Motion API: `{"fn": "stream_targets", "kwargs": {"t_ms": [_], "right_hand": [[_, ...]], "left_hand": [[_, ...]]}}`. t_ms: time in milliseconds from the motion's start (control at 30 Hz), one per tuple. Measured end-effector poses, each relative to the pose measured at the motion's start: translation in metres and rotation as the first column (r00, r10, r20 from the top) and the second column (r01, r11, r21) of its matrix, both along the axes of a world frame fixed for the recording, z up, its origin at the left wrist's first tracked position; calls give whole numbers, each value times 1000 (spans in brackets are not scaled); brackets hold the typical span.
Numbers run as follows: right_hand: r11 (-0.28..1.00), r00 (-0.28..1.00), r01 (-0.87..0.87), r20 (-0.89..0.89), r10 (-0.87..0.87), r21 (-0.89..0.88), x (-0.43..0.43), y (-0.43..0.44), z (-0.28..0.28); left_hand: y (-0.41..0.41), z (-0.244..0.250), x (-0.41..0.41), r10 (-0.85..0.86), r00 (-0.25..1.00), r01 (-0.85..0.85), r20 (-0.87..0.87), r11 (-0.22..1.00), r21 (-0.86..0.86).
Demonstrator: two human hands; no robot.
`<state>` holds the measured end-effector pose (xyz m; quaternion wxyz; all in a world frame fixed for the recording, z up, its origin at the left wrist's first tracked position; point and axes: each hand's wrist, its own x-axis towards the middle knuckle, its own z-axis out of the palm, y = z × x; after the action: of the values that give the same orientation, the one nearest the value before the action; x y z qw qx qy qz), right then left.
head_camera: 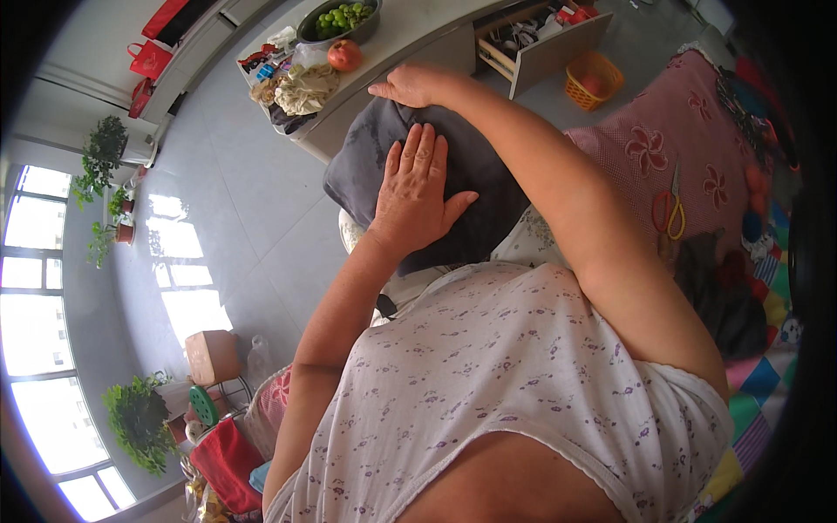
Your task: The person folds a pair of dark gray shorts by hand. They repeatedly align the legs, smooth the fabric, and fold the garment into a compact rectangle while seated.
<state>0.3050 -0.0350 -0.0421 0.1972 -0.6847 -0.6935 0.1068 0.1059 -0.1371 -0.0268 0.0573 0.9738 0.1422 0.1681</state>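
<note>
A dark grey piece of soft fabric (480,216) lies over my lap, rounded like a cushion or a folded garment. My left hand (413,186) rests palm down on it, the fingers stretched out and the thumb apart. At the fabric's far edge, my right hand (418,85) is curled around a gathered bit of the cloth, its thumb pointing left. The fingertips of this hand are partly hidden. Darker smudges or nap marks show on the fabric near its upper left.
Ahead, a low cabinet (405,49) carries a bowl of green fruit (343,18), a pomegranate (344,55) and crumpled cloth (307,89). Its drawer (556,49) stands pulled out above a yellow basket (593,80). Scissors (673,206) lie on the pink cover (628,144) at my right.
</note>
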Motion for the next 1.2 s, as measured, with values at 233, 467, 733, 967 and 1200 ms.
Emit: {"fn": "stream_targets", "kwargs": {"t_ms": [233, 467, 733, 967, 1200], "right_hand": [[987, 893, 133, -444, -81, 87, 23, -22, 18], [958, 901, 286, -336, -272, -9, 46, -93, 18], [879, 213, 288, -870, -445, -379, 48, -171, -17], [903, -99, 382, -980, -171, -197, 58, -196, -34], [862, 266, 492, -964, -17, 121, 57, -205, -11]], "left_hand": [[18, 19, 5, 23, 999, -24, -24, 997, -72], [38, -1, 27, 134, 991, -134, -26, 991, 26], [36, 1, 24, 123, 992, -123, -2, 992, 35], [57, -8, -1, 362, 853, -262, 377, 920, -291], [87, -37, -65, 649, 751, -140, -123, -25, -990]]}}
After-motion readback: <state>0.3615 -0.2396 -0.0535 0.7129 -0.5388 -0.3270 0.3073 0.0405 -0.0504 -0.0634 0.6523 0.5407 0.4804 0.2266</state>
